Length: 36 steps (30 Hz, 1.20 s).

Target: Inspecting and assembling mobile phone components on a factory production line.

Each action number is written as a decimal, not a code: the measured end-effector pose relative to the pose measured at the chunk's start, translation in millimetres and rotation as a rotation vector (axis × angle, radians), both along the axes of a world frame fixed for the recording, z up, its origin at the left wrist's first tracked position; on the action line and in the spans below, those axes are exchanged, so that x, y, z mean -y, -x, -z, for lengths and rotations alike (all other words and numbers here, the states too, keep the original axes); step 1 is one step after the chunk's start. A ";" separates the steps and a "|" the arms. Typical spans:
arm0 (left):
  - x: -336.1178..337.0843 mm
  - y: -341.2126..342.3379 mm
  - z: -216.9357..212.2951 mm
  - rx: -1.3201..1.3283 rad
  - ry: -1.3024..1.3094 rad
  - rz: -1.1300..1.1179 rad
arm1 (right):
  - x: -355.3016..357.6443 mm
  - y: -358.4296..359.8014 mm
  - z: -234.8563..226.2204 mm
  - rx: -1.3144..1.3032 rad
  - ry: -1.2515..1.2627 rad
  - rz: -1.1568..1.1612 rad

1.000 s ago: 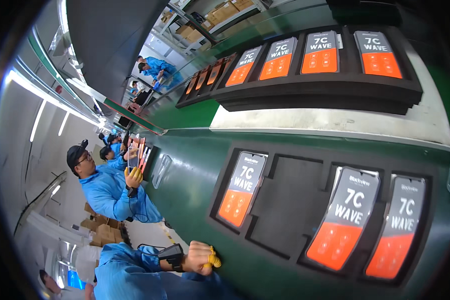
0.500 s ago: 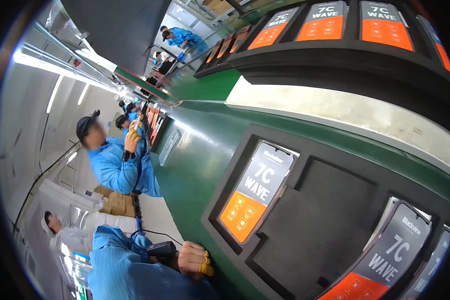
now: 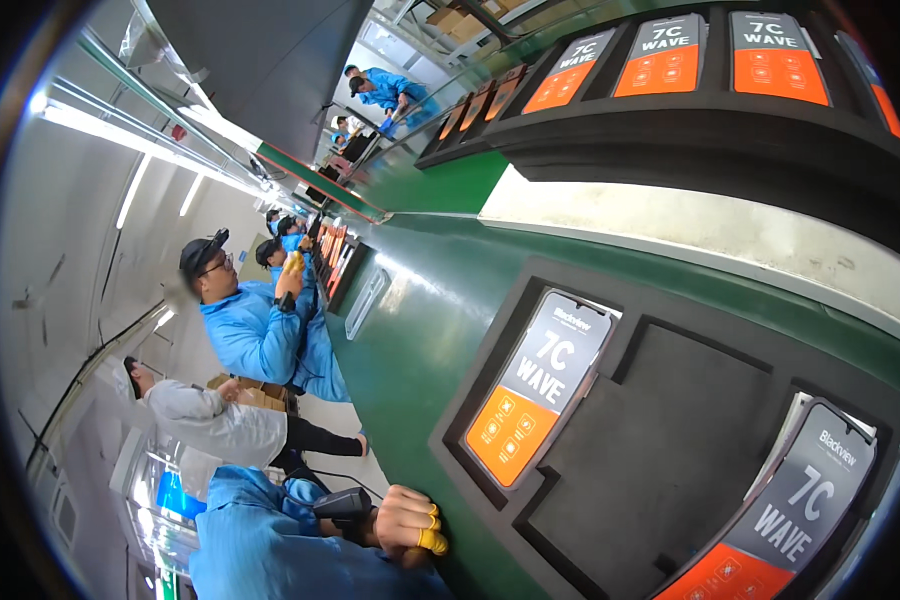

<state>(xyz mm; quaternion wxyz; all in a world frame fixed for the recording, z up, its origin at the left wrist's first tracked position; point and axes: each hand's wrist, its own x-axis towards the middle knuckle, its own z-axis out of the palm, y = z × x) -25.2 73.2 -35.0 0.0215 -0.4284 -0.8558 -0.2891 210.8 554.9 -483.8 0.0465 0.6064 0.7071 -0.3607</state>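
Observation:
My left hand (image 3: 407,520) rests at the edge of the green bench (image 3: 410,380), its fingers curled in and the fingertips turned from view. Yellow finger cots (image 3: 432,540) cover some of them. Nothing shows in its grasp. Beside it lies a black foam tray (image 3: 650,450) with cut-out slots. One smartphone (image 3: 540,390) with a grey and orange screen film sits in the slot nearest my hand. A second smartphone (image 3: 800,500) lies farther right, slightly raised at one side, with a white edge beneath it. My right hand is out of view.
Behind a pale ledge (image 3: 670,235), another black tray (image 3: 700,135) holds several similar phones. A clear, flat rectangular piece (image 3: 368,303) lies farther along the bench. Co-workers in blue (image 3: 260,320) stand along its left side; a person in white (image 3: 215,425) is behind them.
My view has shifted, so the bench and trays appear farther right. The person in white shows more fully, and the nearest co-worker's raised hand has moved. My left hand stays curled at the bench edge.

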 end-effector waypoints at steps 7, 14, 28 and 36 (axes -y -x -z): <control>-4.0 -1.0 -0.7 -0.018 0.035 -0.007 | 9.8 -14.1 0.4 -0.017 -0.013 0.029; -2.2 -1.4 -3.1 -0.045 0.019 -0.002 | 15.9 -21.5 -10.0 -0.027 -0.049 0.054; 2.7 -10.5 1.6 -0.132 -0.077 -0.055 | 79.2 -76.9 -59.0 -0.146 -0.258 0.157; 15.9 -10.4 1.9 -0.221 -0.033 -0.065 | 143.1 -62.2 -135.5 -0.279 -0.369 0.318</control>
